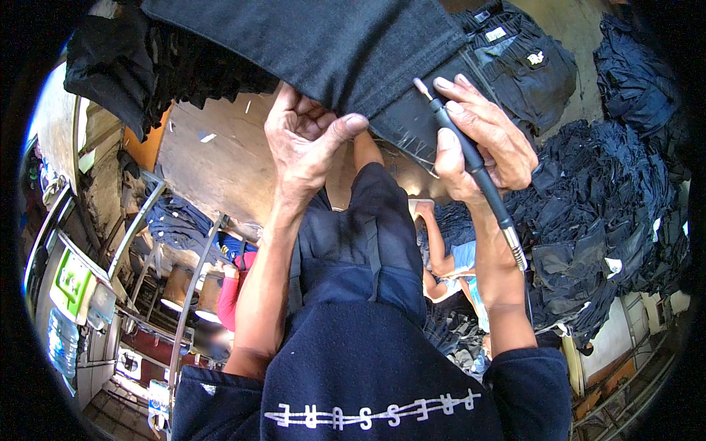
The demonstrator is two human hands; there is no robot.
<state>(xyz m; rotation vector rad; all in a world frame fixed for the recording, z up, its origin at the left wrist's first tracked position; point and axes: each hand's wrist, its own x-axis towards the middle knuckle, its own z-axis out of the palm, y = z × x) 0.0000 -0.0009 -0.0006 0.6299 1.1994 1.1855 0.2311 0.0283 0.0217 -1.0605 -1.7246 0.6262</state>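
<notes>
A dark blue-black garment [309,44] with stitched seams stretches across the top in front of me. My left hand [305,136] is at its near edge, fingers curled at the cloth and thumb stretched towards a seam; part of the grip is hidden by the cloth. In my right hand [482,143] is a black pen-shaped tool [471,151], held between thumb and fingers. Its pale narrow tip points up and left over the cloth, and a metal spring is at its rear end. Loose threads [412,143] fringe the garment's edge just left of this hand.
Folded dark trousers [529,66] lie beyond my right hand. Large heaps of dark garments [596,213] fill the right side, and another dark pile [118,59] is at upper left. Below the cloth shows a brown wooden board [213,162]. Other people sit nearby, one in a red sleeve [239,294].
</notes>
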